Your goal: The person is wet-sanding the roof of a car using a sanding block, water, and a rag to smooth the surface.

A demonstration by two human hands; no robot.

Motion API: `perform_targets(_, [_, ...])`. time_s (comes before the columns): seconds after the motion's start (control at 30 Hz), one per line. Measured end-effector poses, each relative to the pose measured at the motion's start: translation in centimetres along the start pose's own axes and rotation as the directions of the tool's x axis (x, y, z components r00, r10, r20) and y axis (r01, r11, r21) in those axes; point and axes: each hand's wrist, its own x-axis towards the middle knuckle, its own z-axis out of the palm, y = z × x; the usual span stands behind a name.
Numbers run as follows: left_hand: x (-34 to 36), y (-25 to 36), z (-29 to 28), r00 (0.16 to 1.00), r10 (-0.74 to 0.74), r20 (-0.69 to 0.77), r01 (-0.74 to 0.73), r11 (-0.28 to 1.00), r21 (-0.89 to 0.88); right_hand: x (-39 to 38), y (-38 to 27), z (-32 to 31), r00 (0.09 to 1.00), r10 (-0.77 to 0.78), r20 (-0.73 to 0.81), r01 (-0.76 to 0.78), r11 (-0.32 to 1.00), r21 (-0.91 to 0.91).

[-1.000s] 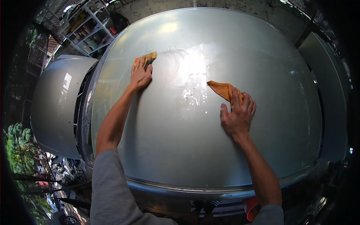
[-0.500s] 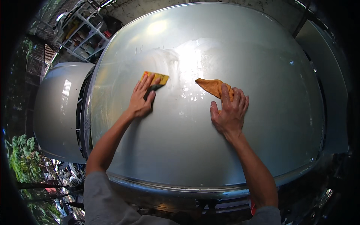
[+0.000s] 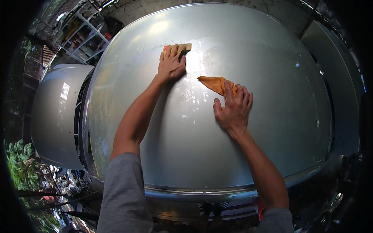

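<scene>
My left hand (image 3: 172,66) presses a piece of sandpaper (image 3: 188,47) flat on the silver car roof (image 3: 210,155), toward its far part. The sheet has a printed yellow back and a dark underside; my fingers hide much of it. To the right, my right hand (image 3: 235,108) rests on an orange cloth (image 3: 213,84), its fingers over the cloth's right end. The pointed free end of the cloth lies toward the left. Wet spots and bright reflections show on the roof between my hands.
The car's hood (image 3: 58,112) extends at the left, beyond the dark windshield gap. A metal shelf rack (image 3: 83,37) with assorted items stands at the far left. Leafy plants (image 3: 21,159) grow at the lower left. A concrete wall (image 3: 272,13) runs behind the roof.
My left hand has slid the sandpaper away from me and to the right, over the hazy patch. My right hand and the orange cloth stay at about the same place on the roof.
</scene>
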Motion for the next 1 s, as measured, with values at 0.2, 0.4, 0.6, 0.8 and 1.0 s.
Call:
perform_targets(0.2, [-12.5,-1.9,-2.8,0.978,0.141,0.151,-0.12,0.983,-0.137,-0.5,2.0,-0.1,0.999,0.042,0.017,-0.041,0.999,-0.035])
perform_targets(0.4, [-22.2,-2.2,-3.4,0.996,0.017,0.086,-0.004,0.989,-0.147,-0.3,1.9,-0.4,0.997,0.056,0.048,-0.051,0.994,-0.093])
perform_targets(0.6, [-18.3,-14.1,-5.8,0.965,-0.262,-0.022,0.253,0.948,-0.192,0.2,0.5,0.1,1.0,0.003,0.009,-0.003,1.0,-0.005])
perform_targets(0.8, [-32.7,-7.8,-3.7,0.984,-0.169,0.053,0.176,0.965,-0.193,-0.7,3.0,-0.1,0.999,0.03,0.017,-0.028,0.997,-0.072])
perform_targets(1.0, [-19.8,-18.2,-6.1,0.937,-0.347,-0.048,0.337,0.931,-0.142,0.2,0.1,0.6,1.0,-0.017,0.01,0.017,0.999,-0.031])
